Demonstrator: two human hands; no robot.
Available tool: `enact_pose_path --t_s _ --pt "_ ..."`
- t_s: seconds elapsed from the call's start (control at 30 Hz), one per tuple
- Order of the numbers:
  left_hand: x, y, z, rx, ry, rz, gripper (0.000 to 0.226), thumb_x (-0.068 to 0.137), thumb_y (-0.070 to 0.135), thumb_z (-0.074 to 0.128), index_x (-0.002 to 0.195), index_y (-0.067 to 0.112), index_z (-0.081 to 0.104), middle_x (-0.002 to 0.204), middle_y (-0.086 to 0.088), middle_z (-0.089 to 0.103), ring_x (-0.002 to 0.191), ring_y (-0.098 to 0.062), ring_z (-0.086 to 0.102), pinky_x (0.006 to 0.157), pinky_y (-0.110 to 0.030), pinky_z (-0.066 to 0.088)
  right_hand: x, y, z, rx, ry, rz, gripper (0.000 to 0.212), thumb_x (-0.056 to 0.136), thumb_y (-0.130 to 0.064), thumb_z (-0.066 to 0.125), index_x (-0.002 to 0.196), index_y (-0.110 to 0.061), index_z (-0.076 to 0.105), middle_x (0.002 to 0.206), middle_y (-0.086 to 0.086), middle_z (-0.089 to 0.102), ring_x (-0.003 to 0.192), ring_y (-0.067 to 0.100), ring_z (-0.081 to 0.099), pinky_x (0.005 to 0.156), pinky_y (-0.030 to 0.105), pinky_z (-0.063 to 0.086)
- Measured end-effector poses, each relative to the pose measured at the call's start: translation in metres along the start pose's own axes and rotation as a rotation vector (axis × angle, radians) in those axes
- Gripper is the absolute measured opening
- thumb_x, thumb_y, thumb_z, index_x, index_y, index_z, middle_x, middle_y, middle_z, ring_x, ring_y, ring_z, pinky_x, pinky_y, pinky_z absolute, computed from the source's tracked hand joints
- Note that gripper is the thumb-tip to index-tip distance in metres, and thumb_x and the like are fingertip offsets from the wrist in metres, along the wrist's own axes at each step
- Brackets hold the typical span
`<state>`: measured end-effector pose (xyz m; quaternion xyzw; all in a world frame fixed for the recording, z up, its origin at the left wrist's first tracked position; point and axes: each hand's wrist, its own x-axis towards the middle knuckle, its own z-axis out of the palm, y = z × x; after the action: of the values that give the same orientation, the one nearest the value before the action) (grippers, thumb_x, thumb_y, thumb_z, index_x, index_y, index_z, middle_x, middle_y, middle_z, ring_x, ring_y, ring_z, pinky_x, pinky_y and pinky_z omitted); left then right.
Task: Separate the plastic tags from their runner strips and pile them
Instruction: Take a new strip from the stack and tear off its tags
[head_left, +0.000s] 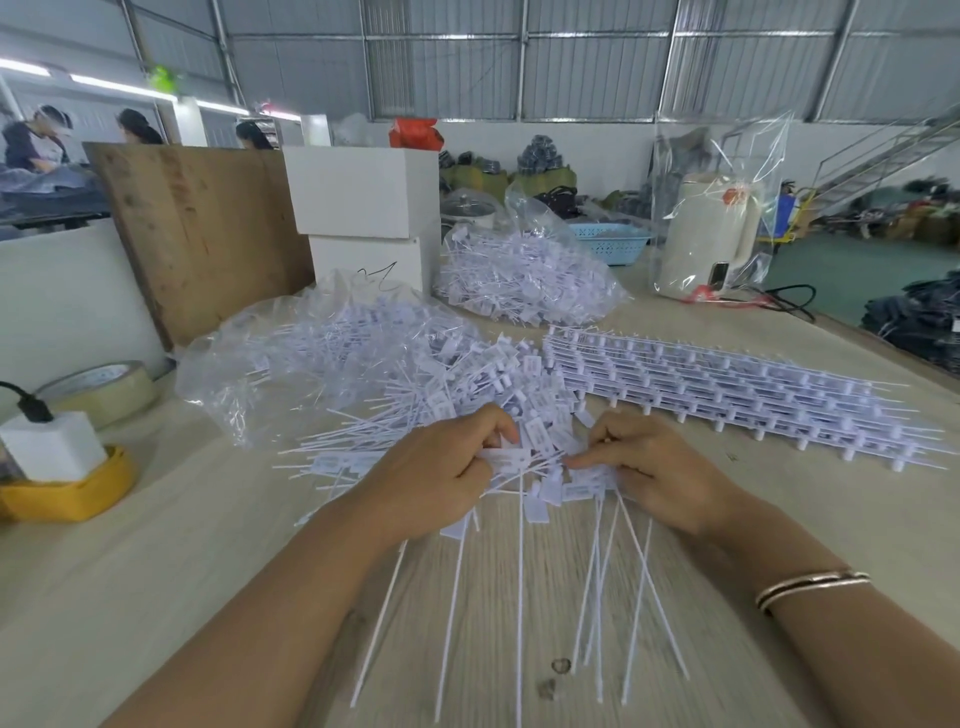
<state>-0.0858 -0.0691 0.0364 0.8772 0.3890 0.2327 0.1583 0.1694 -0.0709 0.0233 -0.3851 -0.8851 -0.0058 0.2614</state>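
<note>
Long thin white plastic tag tails (521, 597) fan toward the viewer across the pale wooden counter (156, 571), their flat heads bunched between both hands. The left hand (441, 470) and right hand (641, 467) each have a curled grip pinching the bunch of white tags (543, 486) at the near edge of the loose pile (415, 379). Best to twist close to the joints, then drop them on that pile, away from the stacked unbroken white runner strips (727, 384).

We counted two hands at work, the left hand (441, 467) and the right hand (649, 467), with two thin bangles (810, 584) on the right wrist. Beyond the hands we saw two clear bags of loose tags, one bag (291, 353) just ahead of the left hand and a second bag (524, 270) farther off. One stack of uncut runner strips (727, 384) lay ahead of the right hand. Far left of the left hand sat two tape rolls, a clear one (104, 389) and a yellow one (72, 493). Two white boxes (363, 208) stood stacked beyond the bags. The tags themselves were too many to count
</note>
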Motion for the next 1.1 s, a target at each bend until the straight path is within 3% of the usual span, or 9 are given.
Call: enact_pose_path --t_s 0.07,0.17,0.27,0.37,0.43,0.53,0.6,0.8,1.1 --pt "0.002 0.000 0.002 -0.029 -0.005 -0.005 0.033 0.092 0.013 0.041 0.104 0.043 0.037 0.093 0.024 0.047 0.059 -0.003 0.044 0.053 -0.022 0.034 0.001 -0.002 -0.004 0.010 0.088 0.000 0.047 0.068 0.019 0.052 0.098 -0.008 0.074 0.091 0.009 0.061 0.082 0.020 0.054 0.071 0.038 0.043" --pt "0.003 0.005 0.008 -0.094 0.022 0.014 0.037 0.092 0.008 0.042 0.094 0.044 0.036 0.084 0.036 0.045 0.054 -0.002 0.043 0.049 -0.016 0.034 0.004 -0.019 -0.004 -0.032 0.191 -0.064 0.040 0.075 -0.006 0.047 0.109 -0.010 0.068 0.097 0.008 0.062 0.086 0.023 0.059 0.071 0.036 0.046" --pt "0.003 0.008 0.013 -0.149 0.070 0.037 0.033 0.093 0.007 0.044 0.093 0.040 0.037 0.077 0.027 0.049 0.054 0.002 0.043 0.050 -0.014 0.034 0.010 -0.036 0.009 -0.115 0.136 -0.144 0.039 0.083 -0.024 0.058 0.121 -0.016 0.061 0.098 0.000 0.065 0.084 0.016 0.061 0.069 0.031 0.042" --pt "0.002 0.009 0.016 -0.177 0.092 0.019 0.029 0.093 0.009 0.045 0.095 0.037 0.040 0.075 0.014 0.046 0.055 0.000 0.041 0.053 -0.015 0.033 0.016 -0.035 0.017 -0.266 0.286 -0.225 0.022 0.078 -0.020 0.072 0.100 -0.017 0.073 0.078 -0.003 0.068 0.066 0.015 0.065 0.059 0.027 0.045" --pt "0.003 0.010 0.015 -0.143 0.115 0.014 0.021 0.095 0.013 0.046 0.099 0.033 0.045 0.071 0.016 0.046 0.058 0.002 0.043 0.054 -0.013 0.032 0.016 -0.032 0.016 -0.303 0.369 -0.276 0.014 0.083 -0.023 0.065 0.091 -0.017 0.075 0.075 -0.004 0.069 0.063 0.016 0.065 0.058 0.026 0.047" --pt "0.006 0.009 0.010 0.003 0.160 0.002 0.014 0.099 0.021 0.043 0.099 0.021 0.056 0.072 0.019 0.052 0.064 0.002 0.050 0.066 -0.015 0.036 0.013 -0.027 0.014 -0.289 0.420 -0.282 0.026 0.091 -0.029 0.052 0.090 -0.016 0.075 0.078 -0.003 0.070 0.065 0.017 0.065 0.058 0.028 0.048" --pt "0.007 0.009 0.009 0.107 0.144 -0.008 0.019 0.099 0.024 0.040 0.085 0.021 0.052 0.071 0.015 0.050 0.069 -0.008 0.049 0.077 -0.031 0.039 0.012 -0.027 0.015 -0.297 0.412 -0.273 0.026 0.092 -0.030 0.052 0.091 -0.016 0.074 0.079 -0.002 0.070 0.066 0.017 0.065 0.060 0.027 0.045" --pt "0.007 0.008 0.013 0.118 0.188 -0.024 0.018 0.097 0.024 0.047 0.079 0.021 0.046 0.064 0.013 0.041 0.068 -0.014 0.041 0.070 -0.030 0.024 0.014 -0.036 0.020 -0.371 0.380 -0.203 0.027 0.089 -0.037 0.054 0.090 -0.018 0.073 0.071 -0.005 0.065 0.061 0.014 0.062 0.060 0.027 0.034" --pt "0.010 0.007 0.014 0.303 0.165 0.125 0.023 0.097 0.038 0.043 0.082 0.020 0.045 0.076 0.011 0.041 0.079 -0.012 0.040 0.080 -0.032 0.029 0.010 -0.034 0.018 0.076 0.265 0.026 0.021 0.087 -0.024 0.057 0.087 -0.011 0.074 0.073 -0.001 0.071 0.064 0.014 0.064 0.064 0.028 0.045"
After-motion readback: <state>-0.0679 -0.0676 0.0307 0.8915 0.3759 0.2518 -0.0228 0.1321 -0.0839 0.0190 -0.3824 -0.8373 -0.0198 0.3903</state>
